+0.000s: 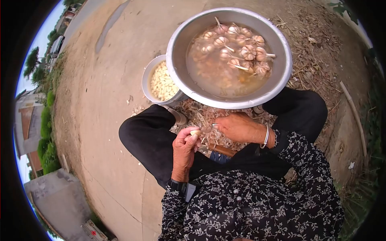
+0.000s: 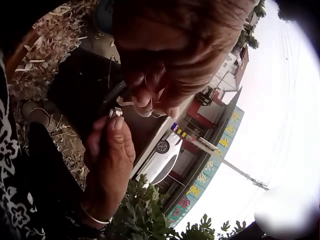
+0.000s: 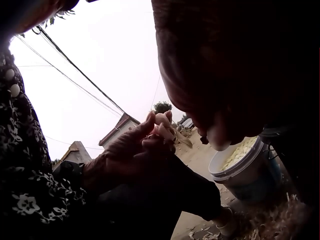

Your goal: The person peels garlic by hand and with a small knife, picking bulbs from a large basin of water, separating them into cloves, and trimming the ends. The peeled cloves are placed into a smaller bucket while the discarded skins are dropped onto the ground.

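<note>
My left hand [image 1: 185, 148] pinches a pale garlic clove [image 1: 196, 132] between thumb and fingers, above my lap. In the left wrist view a thin strip of peel [image 2: 125, 102] hangs at those fingers. Just to the right, my right hand [image 1: 238, 127] grips a small metal blade [image 1: 215, 125], its short shiny tip [image 2: 117, 112] poking out past the thumb. The rest of that tool is hidden in the fist. A gap separates the blade from the clove. In the right wrist view the clove [image 3: 161, 120] sits at the left fingertips.
A wide metal basin [image 1: 175, 76] of cloudy water with several garlic bulbs [image 1: 248, 52] stands ahead. To its left is a white bucket [image 1: 146, 86] of peeled cloves [image 1: 163, 82]. Loose garlic skins [image 1: 201, 114] litter the ground between my legs, and a stick [image 1: 354, 116] lies right.
</note>
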A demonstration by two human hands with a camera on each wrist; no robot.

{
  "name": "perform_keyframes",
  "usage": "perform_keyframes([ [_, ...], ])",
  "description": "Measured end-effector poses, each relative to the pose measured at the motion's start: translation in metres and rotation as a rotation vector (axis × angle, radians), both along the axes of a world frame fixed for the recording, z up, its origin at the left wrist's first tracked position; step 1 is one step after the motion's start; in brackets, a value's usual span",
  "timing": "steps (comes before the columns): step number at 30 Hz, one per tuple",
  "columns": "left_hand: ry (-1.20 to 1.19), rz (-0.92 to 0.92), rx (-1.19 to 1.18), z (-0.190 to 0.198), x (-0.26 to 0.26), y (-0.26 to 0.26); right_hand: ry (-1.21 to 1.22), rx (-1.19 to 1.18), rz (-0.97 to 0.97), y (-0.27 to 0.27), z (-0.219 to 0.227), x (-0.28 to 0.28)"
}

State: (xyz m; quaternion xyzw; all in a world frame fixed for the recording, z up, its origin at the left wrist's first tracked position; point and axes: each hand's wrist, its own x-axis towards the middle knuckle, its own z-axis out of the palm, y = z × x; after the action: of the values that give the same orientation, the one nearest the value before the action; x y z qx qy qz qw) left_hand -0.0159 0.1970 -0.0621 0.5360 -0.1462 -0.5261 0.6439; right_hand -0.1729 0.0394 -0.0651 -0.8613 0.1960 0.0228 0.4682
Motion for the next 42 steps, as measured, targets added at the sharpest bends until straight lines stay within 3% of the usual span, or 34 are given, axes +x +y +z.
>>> perform_keyframes([
  [2,-0.378,-0.098,0.187,-0.005,0.003,0.004,0.001,0.003,0.014,0.000,0.006,0.002],
  [3,-0.657,-0.117,0.132,-0.008,0.000,0.001,-0.038,-0.010,0.028,0.002,0.011,0.003],
  [4,-0.657,-0.111,0.136,-0.008,0.000,0.001,-0.077,-0.021,0.042,0.004,0.015,0.005],
  [6,-1.276,-0.189,0.055,-0.001,0.001,-0.003,-0.057,-0.079,0.063,0.008,0.014,0.008],
  [7,-1.276,-0.191,0.055,0.003,0.000,-0.005,-0.035,-0.139,0.079,0.011,0.014,0.009],
  [9,-1.536,-0.281,0.117,0.008,-0.001,-0.008,-0.042,-0.164,0.079,0.014,0.012,0.009],
  [12,-1.722,-0.353,0.129,0.008,-0.003,-0.011,-0.038,-0.215,0.090,0.020,0.019,0.012],
  [16,-1.765,-0.367,0.149,0.007,-0.005,-0.016,-0.069,-0.407,0.141,0.026,0.014,0.012],
  [19,-1.781,-0.398,0.138,0.009,-0.006,-0.017,0.004,-0.372,0.161,0.023,0.015,0.012],
  [22,-1.714,-0.352,0.037,0.011,-0.007,-0.015,-0.017,-0.196,0.083,0.012,0.004,0.013],
  [24,-1.494,-0.254,0.028,0.011,-0.007,-0.013,0.003,-0.168,0.073,0.004,0.000,0.009],
  [25,-1.497,-0.252,0.029,0.012,-0.005,-0.012,0.021,-0.138,0.065,0.003,-0.001,0.008],
  [28,-1.366,-0.247,0.057,0.008,-0.003,-0.007,0.007,-0.220,0.048,0.002,0.000,0.006],
  [30,-0.634,-0.072,0.149,0.002,-0.001,-0.004,-0.007,-0.250,0.069,0.002,-0.004,0.004],
  [31,-0.423,-0.033,0.201,0.006,0.001,-0.004,-0.019,-0.280,0.089,0.002,-0.005,0.004],
  [32,-0.424,-0.033,0.199,0.005,0.004,-0.004,-0.020,-0.282,0.089,0.001,-0.005,0.003],
  [34,0.058,0.043,-0.009,0.001,0.010,-0.002,0.199,-0.158,0.150,-0.001,-0.002,0.005],
  [35,0.119,0.022,-0.026,-0.002,0.014,0.001,0.195,-0.158,0.154,-0.001,-0.003,0.005],
  [37,0.195,0.026,-0.055,-0.005,0.015,0.001,-0.011,0.088,0.112,-0.004,-0.004,0.003],
  [42,0.322,0.039,-0.090,-0.008,0.014,0.000,-0.179,0.137,0.043,-0.001,0.009,0.009],
])
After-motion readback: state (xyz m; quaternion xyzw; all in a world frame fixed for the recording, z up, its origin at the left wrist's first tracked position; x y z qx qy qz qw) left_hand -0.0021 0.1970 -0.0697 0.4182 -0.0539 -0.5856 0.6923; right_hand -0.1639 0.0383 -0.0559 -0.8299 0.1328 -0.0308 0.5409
